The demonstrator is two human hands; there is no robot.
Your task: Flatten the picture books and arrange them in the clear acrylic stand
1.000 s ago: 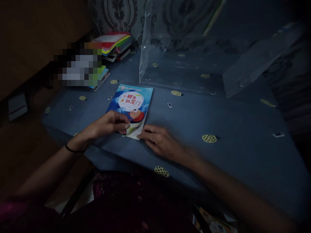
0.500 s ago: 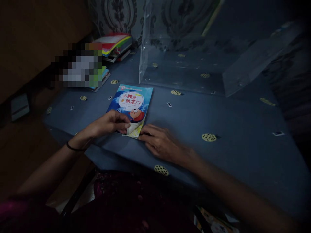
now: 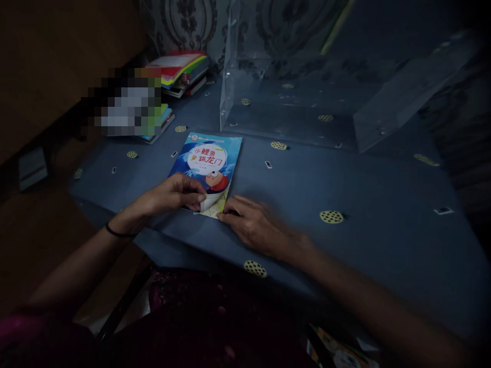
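Through the head camera I see a thin picture book (image 3: 215, 162) lying on a table (image 3: 368, 184) covered in blue-grey cloth, near the edge closest to the wearer. Its long axis runs from the wearer toward the wall (image 3: 187, 25), the far end leaning a little to the right. The top of the cover points away, so the red title reads upright from the wearer's seat.

The left hand (image 3: 174, 194) pinches the lifted lower edge of the cover and some pages between thumb and fingers; they curl up, baring a yellow-and-white page beneath. The right hand (image 3: 251, 220) has its fingers bent, their tips at the book's lower right corner; I cannot tell whether they grip it.

Beyond the book, to the left, I see piled books (image 3: 186, 74), partly pixelated; to the right, a clear plastic stand (image 3: 226, 99).
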